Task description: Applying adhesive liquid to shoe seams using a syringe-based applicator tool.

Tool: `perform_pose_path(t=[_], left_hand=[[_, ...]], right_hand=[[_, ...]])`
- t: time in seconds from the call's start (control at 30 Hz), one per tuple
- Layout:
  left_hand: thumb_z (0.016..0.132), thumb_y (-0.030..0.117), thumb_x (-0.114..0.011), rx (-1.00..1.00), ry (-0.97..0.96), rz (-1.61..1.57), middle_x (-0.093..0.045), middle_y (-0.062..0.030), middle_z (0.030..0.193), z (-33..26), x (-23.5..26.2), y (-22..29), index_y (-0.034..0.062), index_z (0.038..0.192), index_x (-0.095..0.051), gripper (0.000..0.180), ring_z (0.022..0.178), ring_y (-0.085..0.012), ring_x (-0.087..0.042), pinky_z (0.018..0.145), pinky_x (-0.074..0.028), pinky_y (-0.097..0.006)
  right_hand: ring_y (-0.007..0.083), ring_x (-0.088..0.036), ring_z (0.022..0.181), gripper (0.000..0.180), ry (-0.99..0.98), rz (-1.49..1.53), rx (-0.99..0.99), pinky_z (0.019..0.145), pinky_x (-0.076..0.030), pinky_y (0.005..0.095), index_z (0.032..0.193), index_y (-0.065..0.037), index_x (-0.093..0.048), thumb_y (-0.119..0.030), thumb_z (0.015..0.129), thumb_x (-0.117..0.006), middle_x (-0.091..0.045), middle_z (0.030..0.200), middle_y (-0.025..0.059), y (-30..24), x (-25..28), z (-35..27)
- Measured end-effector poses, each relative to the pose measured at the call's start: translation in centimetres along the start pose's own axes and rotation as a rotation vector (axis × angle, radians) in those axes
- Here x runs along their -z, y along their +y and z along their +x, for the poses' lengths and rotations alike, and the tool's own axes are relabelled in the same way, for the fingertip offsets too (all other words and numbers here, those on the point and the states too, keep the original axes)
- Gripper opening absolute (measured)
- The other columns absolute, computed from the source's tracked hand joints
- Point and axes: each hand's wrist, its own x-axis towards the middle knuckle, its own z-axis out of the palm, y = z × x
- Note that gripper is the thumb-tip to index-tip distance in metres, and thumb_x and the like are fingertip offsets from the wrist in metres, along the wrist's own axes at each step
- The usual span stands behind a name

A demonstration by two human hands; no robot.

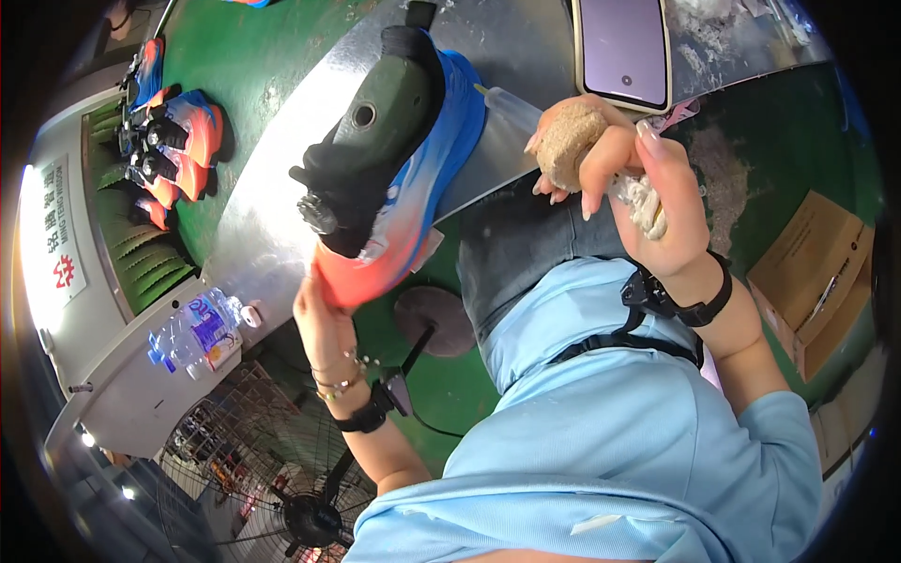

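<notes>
Left hand (pixel 324 314) clamped round toe of orange-and-blue shoe (pixel 413 178), shoe tilted up on green last over metal bench (pixel 282 216). Right hand (pixel 648 178) closed on tan crepe block (pixel 568 141) plus wad of rag (fingers fully curled). Judgement: brace sole against bench edge, rub block in short strokes, keep clear of phone (pixel 624 47).

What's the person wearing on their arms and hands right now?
Both hands are bare, with no gloves. The left hand has thin bead bracelets at the wrist and a black strap with a small black device below them. The right hand has long pale nails and a black wrist strap. Light blue short sleeves cover the upper arms.
</notes>
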Motion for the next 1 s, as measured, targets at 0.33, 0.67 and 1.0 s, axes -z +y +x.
perform_pose_path(t=[0.33,0.67,1.0], left_hand=[[0.073,0.011,-0.075,0.232,-0.590,-0.242,-0.065,-0.0132,0.103,-4.2,-3.0,-6.0,-0.0071,0.111,-0.053,0.048,0.094,-0.0181,-0.063,0.087,-0.050,-0.033],[0.069,0.007,-0.076,0.171,-0.708,-0.466,-0.063,-0.0132,0.105,-4.4,-6.7,-7.9,-0.0072,0.113,-0.053,0.051,0.095,-0.0202,-0.063,0.087,-0.050,-0.035],[0.066,0.009,-0.078,0.336,-0.985,-0.845,-0.053,-0.0116,0.123,-3.8,-14.1,-9.3,-0.0006,0.129,-0.041,0.074,0.114,-0.0232,-0.053,0.097,-0.043,-0.040]], right_hand=[[0.0248,-0.058,0.068,0.047,0.033,0.022,0.082,0.090,-0.043,0.0403,0.085,0.005,-0.055,-0.023,0.100,-0.020,-0.055,0.070,0.0138,-0.6,-2.1,-2.3],[0.0283,-0.058,0.072,0.036,-0.069,-0.066,-0.106,0.075,-0.047,0.0369,0.072,0.002,-0.052,-0.016,0.094,-0.031,-0.053,0.087,0.0249,-4.2,-2.1,-3.0],[0.0301,-0.057,0.071,0.049,-0.062,-0.188,-0.281,0.061,-0.048,0.0351,0.053,-0.010,-0.054,-0.036,0.092,-0.040,-0.047,0.090,0.0201,-9.9,-2.2,-4.2]])
